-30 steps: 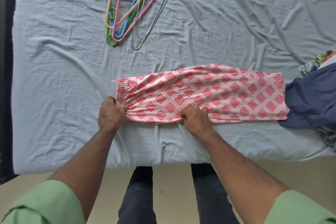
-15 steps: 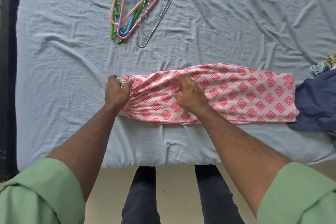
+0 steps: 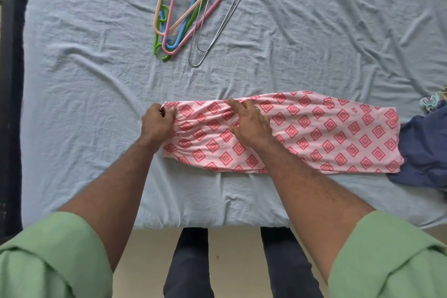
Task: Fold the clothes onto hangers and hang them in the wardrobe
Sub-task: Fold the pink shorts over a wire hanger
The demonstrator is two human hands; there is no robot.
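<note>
A pink garment with a red diamond print lies folded lengthwise across the near part of the bed. My left hand grips its gathered elastic waistband at the left end. My right hand lies on the cloth a little to the right, fingers curled and pinching the far folded edge. A heap of plastic hangers in pink, blue, green and peach, with two wire hangers, lies on the far side of the bed.
The bed has a wrinkled pale blue sheet. A dark blue garment and a small multicoloured cloth lie at the right edge. A dark bed frame runs down the left. My legs stand on the beige floor.
Both hands have moved from the garment's near edge up to its far edge, the left along the waistband, the right across the cloth. The view has shifted slightly closer.
</note>
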